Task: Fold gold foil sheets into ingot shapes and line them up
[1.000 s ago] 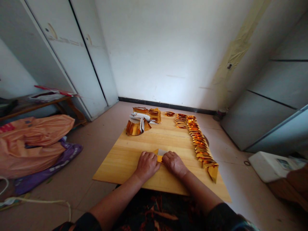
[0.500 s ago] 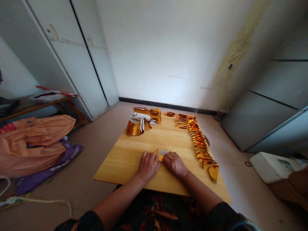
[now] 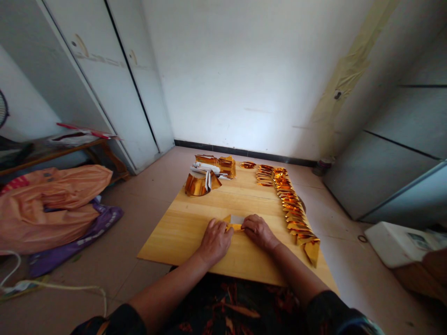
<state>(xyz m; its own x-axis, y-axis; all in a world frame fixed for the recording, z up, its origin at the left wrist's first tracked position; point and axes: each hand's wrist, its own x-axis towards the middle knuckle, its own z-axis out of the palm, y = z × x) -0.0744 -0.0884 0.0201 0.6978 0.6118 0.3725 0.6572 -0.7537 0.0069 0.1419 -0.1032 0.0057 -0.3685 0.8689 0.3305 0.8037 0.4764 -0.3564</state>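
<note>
A sheet of gold paper (image 3: 236, 227) with a pale grey side lies near the front middle of the wooden board (image 3: 174, 232), its near edge folded over. At its left end, my left hand (image 3: 215, 239) is closed on the paper with fingers pressed down. My right hand (image 3: 260, 231) grips the right end, its fingers bent together. A row of folded gold pieces (image 3: 293, 207) runs down the board's right side. Curved gold sheets (image 3: 197, 184) and white strips (image 3: 206, 168) lie at the back left.
Small folded gold pieces (image 3: 265, 174) lie at the board's back. Orange cloth (image 3: 70, 186) and a purple bag (image 3: 84, 237) are on the left. A white container (image 3: 394, 244) stands on the right. A wall (image 3: 226, 93) rises behind.
My right hand has shifted slightly right along the folded edge, and more gold strip shows between the hands. The whole view has shifted a little.
</note>
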